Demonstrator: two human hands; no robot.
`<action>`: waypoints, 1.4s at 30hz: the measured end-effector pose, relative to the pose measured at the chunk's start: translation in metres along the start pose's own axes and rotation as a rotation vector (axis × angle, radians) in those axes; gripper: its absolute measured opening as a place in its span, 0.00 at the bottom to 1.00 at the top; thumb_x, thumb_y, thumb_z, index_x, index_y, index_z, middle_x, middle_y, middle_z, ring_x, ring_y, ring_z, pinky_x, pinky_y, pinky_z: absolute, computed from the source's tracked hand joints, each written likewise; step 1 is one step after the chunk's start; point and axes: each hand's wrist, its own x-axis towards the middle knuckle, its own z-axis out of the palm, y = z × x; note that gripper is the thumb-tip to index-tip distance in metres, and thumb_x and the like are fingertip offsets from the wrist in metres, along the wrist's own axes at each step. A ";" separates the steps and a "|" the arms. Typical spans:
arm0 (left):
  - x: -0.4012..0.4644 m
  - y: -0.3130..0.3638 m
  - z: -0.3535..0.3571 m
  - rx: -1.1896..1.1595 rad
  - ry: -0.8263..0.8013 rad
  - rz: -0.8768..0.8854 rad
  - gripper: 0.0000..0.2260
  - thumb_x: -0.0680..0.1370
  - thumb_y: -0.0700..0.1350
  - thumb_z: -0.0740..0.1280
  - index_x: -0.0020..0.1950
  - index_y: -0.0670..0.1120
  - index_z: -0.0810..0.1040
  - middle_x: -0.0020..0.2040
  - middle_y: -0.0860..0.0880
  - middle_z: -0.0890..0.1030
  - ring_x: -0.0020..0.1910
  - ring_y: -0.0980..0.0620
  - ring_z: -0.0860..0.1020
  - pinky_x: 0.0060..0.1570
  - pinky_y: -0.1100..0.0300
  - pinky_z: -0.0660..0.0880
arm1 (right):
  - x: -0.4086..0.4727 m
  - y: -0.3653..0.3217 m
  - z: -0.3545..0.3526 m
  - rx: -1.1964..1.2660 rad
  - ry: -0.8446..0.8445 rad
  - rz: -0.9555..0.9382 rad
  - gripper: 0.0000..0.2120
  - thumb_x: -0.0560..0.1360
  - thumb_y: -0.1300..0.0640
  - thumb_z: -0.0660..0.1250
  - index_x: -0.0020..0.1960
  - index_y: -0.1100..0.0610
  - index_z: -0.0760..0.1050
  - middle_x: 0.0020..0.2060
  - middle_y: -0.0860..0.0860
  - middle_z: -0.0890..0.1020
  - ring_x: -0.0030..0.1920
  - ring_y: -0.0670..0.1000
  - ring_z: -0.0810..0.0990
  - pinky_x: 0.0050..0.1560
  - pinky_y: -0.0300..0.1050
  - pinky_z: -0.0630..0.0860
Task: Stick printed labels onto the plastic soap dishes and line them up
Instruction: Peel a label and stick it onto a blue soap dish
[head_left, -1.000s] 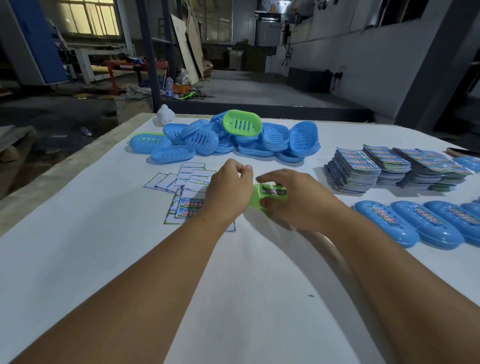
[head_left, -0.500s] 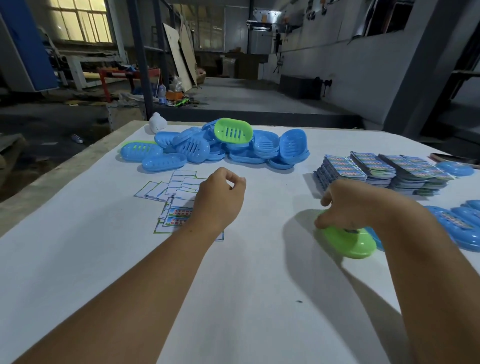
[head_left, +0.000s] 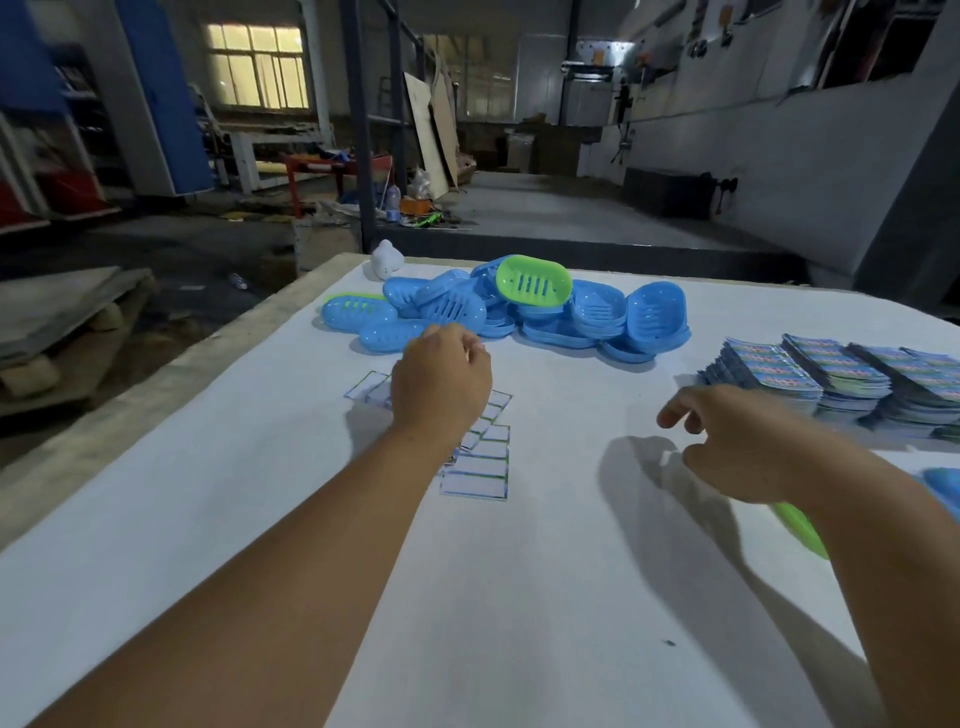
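1. My left hand hovers over the loose backing sheets with fingers curled in. It seems to hold nothing, though its underside is hidden from me.

2. My right hand is empty, fingers relaxed and spread, above the white table at about 3 o'clock.

3. The heap of unlabelled soap dishes lies at 12 o'clock, mostly blue, with a green dish tilted on top. One green labelled dish peeks out beneath my right forearm at 4 o'clock, just beside a blue one at the frame's edge.

4. These dishes look like thin moulded plastic — light, stiff, smooth enough to skid on the cloth. I would pinch one by its rim, thumb inside and fingers under the lip, not by the slotted floor.

5. The heap is loosely nested, so pulling a low dish could tumble the rest — I judge the top green one the safest take.

6. The label stacks sit at 2 o'clock. They are thin and flexible, best lifted by a corner.
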 end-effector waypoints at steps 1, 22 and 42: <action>0.010 -0.011 -0.004 0.119 0.025 0.019 0.09 0.80 0.46 0.63 0.56 0.48 0.80 0.55 0.47 0.81 0.55 0.44 0.76 0.52 0.50 0.73 | 0.000 -0.001 0.002 0.013 -0.010 -0.015 0.20 0.74 0.59 0.66 0.64 0.44 0.75 0.52 0.44 0.74 0.49 0.48 0.74 0.40 0.40 0.67; 0.027 -0.039 -0.038 0.215 0.187 0.183 0.08 0.85 0.48 0.58 0.56 0.45 0.72 0.46 0.44 0.82 0.43 0.43 0.81 0.43 0.48 0.78 | 0.003 -0.025 0.016 0.201 0.272 -0.219 0.21 0.78 0.52 0.67 0.70 0.44 0.70 0.60 0.46 0.75 0.51 0.46 0.75 0.52 0.44 0.70; -0.032 0.005 -0.052 0.516 -0.368 -0.068 0.13 0.79 0.58 0.62 0.55 0.51 0.77 0.53 0.48 0.79 0.49 0.46 0.76 0.44 0.57 0.69 | 0.005 -0.026 0.030 0.247 0.167 -0.231 0.29 0.71 0.34 0.70 0.69 0.39 0.69 0.55 0.45 0.75 0.55 0.51 0.72 0.50 0.46 0.68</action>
